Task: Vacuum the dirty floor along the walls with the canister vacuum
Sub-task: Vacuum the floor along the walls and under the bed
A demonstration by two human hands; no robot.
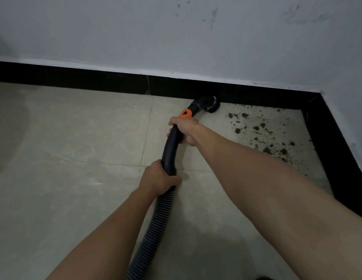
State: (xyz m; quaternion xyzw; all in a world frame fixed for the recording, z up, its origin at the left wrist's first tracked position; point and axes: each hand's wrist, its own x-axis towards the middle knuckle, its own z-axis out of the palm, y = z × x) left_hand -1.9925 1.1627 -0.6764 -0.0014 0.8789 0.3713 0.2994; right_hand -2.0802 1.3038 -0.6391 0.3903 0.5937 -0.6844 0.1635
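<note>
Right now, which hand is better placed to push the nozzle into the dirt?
Right. The right hand grips the tube nearest the nozzle, beside the dirt; the left hand holds the hose farther back.

Black hose (170, 150), orange collar (185, 113), beige floor (75, 138)

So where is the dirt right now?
In the head view, the dirt lies right of centre on the floor, between the vacuum nozzle and the corner of the black baseboard.
</note>
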